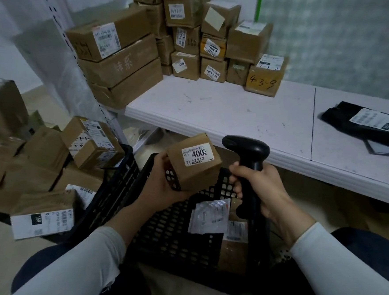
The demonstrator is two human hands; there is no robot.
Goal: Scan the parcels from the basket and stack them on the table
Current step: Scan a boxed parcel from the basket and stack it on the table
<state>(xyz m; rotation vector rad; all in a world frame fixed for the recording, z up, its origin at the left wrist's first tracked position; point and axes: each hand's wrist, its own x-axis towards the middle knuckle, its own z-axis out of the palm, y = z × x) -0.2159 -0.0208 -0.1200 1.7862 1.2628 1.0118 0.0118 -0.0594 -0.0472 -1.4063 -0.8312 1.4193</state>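
Left hand [161, 184] is gripping a small brown cardboard parcel [200, 177] with a white printed label, fingers curled round its left and under sides, holding it above the black perforated plastic basket [167, 236] with the label facing up. Right hand [260, 184] is clasping the handle of a black handheld barcode scanner [249, 152], fingers wrapped fully round it, scanner head sitting just beside the parcel's right edge. A white plastic pouch [208, 216] is lying in the basket; brown cardboard boxes [181, 40] are standing stacked at the back of the white table [244, 120].
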